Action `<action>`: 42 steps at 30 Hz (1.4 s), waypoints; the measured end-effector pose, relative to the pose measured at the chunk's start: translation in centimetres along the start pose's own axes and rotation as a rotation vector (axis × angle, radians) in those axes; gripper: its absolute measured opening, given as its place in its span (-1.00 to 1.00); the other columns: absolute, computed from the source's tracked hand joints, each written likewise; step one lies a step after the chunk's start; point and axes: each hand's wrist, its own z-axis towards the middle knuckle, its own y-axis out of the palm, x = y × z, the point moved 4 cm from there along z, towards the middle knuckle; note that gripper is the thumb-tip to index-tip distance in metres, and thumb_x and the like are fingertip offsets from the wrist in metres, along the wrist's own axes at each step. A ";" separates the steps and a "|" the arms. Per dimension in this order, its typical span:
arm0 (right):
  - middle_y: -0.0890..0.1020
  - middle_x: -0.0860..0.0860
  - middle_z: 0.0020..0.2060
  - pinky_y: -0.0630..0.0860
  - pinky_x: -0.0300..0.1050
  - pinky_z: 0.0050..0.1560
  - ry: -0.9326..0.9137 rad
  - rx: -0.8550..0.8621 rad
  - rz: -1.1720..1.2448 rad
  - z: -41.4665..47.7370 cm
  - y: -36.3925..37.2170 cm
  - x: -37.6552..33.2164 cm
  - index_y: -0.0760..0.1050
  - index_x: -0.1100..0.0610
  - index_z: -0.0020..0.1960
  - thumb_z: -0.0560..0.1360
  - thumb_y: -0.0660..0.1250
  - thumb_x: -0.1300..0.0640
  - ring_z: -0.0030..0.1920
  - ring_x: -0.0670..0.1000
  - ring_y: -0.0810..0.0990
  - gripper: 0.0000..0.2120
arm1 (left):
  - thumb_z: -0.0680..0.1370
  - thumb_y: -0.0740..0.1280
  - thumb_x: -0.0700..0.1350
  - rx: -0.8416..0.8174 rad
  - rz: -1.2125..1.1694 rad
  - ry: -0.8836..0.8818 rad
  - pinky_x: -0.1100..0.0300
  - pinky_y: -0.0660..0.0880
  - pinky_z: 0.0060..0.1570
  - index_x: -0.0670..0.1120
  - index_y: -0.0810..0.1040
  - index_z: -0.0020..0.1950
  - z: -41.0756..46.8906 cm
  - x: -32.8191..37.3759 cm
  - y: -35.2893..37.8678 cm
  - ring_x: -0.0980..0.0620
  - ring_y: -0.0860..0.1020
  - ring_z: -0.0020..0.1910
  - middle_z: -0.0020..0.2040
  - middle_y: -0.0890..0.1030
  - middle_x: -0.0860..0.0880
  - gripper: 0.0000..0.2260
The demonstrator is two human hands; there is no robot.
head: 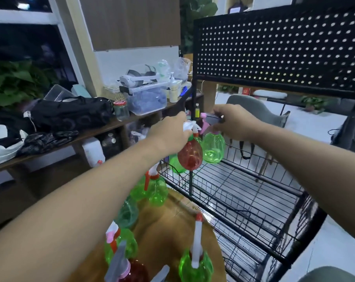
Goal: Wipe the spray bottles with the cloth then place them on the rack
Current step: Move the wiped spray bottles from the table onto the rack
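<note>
Your left hand (170, 132) grips the red translucent spray bottle (190, 154); your right hand (238, 123) grips the green translucent spray bottle (213, 148) beside it.

Dim bluish indoor light, soft shadows, wide-angle bending at edges, slight motion blur, background perhaps out of focus

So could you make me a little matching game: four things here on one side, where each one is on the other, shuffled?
Things:
1. red bottle
2. green bottle with pink trigger
3. red-lidded jar
4. green bottle with tall white nozzle

Places:
A. on the wooden table
B. in the left hand
C. on the long shelf
D. in the right hand

Pairs: 1-B, 2-D, 3-C, 4-A.
</note>
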 end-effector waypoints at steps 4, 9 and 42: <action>0.68 0.03 -0.18 0.54 0.01 -0.19 0.056 -0.030 -0.031 1.7 2.2 1.6 0.57 0.12 -0.06 0.51 0.50 0.30 -0.20 0.08 0.62 -0.85 | 0.69 0.27 0.07 -0.033 -0.003 -0.021 0.00 0.41 -0.07 0.13 0.33 0.10 1.3 -0.7 2.7 -0.20 0.52 -0.01 0.08 0.61 -0.10 -0.88; 0.71 0.00 -0.13 0.64 0.08 -0.06 0.122 -0.062 -0.017 3.8 5.7 2.7 0.57 0.00 -0.05 0.47 0.51 0.24 -0.09 0.11 0.68 -0.81 | 0.69 0.24 0.06 -0.119 0.039 -0.046 -0.02 0.50 0.02 0.03 0.47 0.36 3.0 -2.4 6.1 -0.26 0.60 0.16 0.20 0.64 -0.14 -0.73; 0.49 0.13 0.41 0.55 0.17 0.25 -0.008 -0.047 -0.137 1.3 7.8 -3.0 0.30 0.04 0.59 0.64 0.36 0.07 0.34 0.26 0.53 -0.44 | 0.63 0.28 0.20 -0.023 0.227 -0.098 -0.02 0.47 0.06 0.02 0.45 0.32 -2.0 -5.2 2.4 -0.15 0.54 0.27 0.26 0.56 -0.05 -0.64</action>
